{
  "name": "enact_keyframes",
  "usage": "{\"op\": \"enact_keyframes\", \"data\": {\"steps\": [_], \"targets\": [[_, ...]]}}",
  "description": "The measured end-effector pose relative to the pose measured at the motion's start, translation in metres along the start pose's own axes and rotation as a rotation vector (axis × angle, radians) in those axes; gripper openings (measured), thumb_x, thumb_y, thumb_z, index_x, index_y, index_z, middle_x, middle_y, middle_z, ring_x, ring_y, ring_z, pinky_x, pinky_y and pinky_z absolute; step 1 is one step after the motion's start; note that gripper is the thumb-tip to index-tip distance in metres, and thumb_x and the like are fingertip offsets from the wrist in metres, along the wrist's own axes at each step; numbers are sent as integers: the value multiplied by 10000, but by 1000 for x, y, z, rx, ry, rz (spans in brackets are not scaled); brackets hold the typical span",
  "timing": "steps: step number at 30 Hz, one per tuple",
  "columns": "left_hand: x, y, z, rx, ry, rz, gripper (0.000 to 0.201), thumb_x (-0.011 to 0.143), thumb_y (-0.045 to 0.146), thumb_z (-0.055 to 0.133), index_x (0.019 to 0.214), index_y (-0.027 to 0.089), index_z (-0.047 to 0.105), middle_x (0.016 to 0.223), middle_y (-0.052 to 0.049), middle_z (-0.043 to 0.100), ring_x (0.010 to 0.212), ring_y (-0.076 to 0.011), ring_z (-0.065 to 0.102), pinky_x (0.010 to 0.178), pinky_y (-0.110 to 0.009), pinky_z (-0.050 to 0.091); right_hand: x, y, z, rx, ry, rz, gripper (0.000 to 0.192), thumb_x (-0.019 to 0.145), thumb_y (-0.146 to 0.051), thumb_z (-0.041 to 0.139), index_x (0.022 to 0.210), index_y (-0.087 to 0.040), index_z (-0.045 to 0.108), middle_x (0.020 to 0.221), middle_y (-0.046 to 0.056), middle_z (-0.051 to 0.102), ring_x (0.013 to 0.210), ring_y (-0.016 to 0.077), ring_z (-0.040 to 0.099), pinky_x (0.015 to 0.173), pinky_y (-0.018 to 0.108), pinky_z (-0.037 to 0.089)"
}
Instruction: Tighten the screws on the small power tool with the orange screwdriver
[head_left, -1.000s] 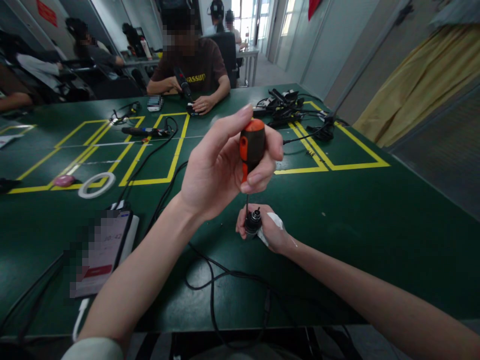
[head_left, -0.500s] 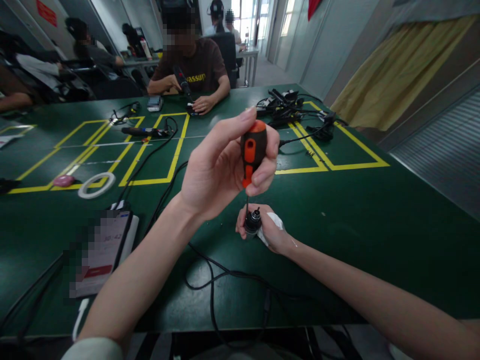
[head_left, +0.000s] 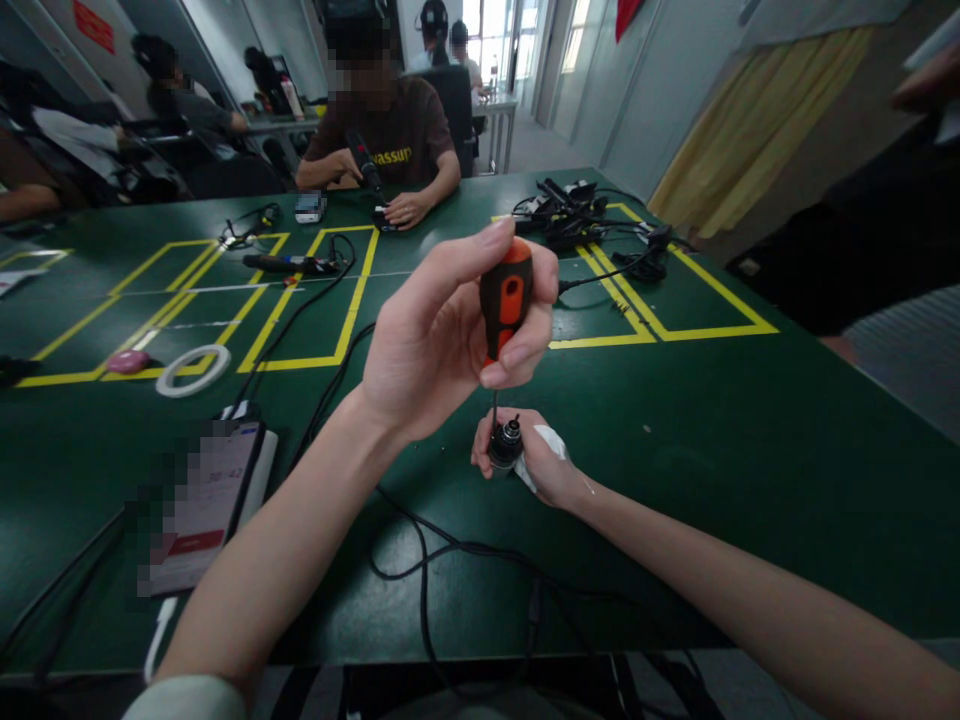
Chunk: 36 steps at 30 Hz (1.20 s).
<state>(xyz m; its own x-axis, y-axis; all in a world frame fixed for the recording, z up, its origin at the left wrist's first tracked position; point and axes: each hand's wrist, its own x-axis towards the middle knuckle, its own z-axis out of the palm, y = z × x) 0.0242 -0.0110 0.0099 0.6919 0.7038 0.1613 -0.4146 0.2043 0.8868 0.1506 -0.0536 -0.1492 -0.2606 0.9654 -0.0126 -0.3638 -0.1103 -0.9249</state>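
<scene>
Just 1 screwdriver (head_left: 505, 296), 1 metal part (head_left: 507, 441)

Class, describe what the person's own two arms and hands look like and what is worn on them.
Both forearms are bare. The left hand wears nothing; a pale sleeve edge shows near that arm's elbow. The right hand has a white wrapping across its back. No rings or watch show.

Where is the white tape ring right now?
The white tape ring lies flat on the green table, far left in the head view, beside a small pink object.
</scene>
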Motion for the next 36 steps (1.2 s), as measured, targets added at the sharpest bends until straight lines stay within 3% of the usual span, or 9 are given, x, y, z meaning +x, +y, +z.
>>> {"op": "enact_keyframes", "data": {"steps": [6, 11, 22, 28, 36], "targets": [[-1, -2, -4, 6, -67, 39, 643, 1022, 656, 402, 797, 125, 687, 513, 19, 455, 432, -67, 420, 442, -187, 405, 0, 0, 1, -6, 12, 0, 593, 811, -736, 664, 626, -172, 648, 514, 18, 607, 481, 151, 577, 511, 280, 499], [-1, -1, -3, -16, -2, -6, 714, 1006, 735, 338, 679, 156, 599, 495, 16, 452, 408, -75, 440, 420, -199, 422, 1, 0, 0, -12, 4, 4, 596, 808, -743, 666, 629, -175, 648, 517, 20, 612, 489, 156, 583, 514, 282, 506], [-1, -1, -2, 15, -28, 23, 616, 1013, 664, 433, 693, 155, 568, 518, 15, 478, 433, -80, 480, 438, -190, 432, 0, 0, 1, -15, -3, -20, 622, 818, -770, 641, 638, -175, 654, 503, 22, 612, 478, 161, 580, 507, 285, 494], [-1, -2, -2, -30, -63, 57, 459, 1023, 522, 520, 746, 157, 542, 547, 6, 554, 455, -77, 521, 467, -180, 437, 1, 2, -1, -7, -1, -9, 624, 828, -764, 640, 642, -168, 662, 519, 28, 629, 473, 155, 579, 504, 279, 489], [-1, -3, -3, -10, -54, 49, 412, 1053, 444, 421, 803, 162, 589, 508, 33, 473, 399, -64, 386, 440, -176, 318, 1, 5, -2, -11, -6, -26, 624, 816, -770, 645, 647, -169, 657, 518, 27, 612, 494, 163, 589, 503, 277, 488]]}}
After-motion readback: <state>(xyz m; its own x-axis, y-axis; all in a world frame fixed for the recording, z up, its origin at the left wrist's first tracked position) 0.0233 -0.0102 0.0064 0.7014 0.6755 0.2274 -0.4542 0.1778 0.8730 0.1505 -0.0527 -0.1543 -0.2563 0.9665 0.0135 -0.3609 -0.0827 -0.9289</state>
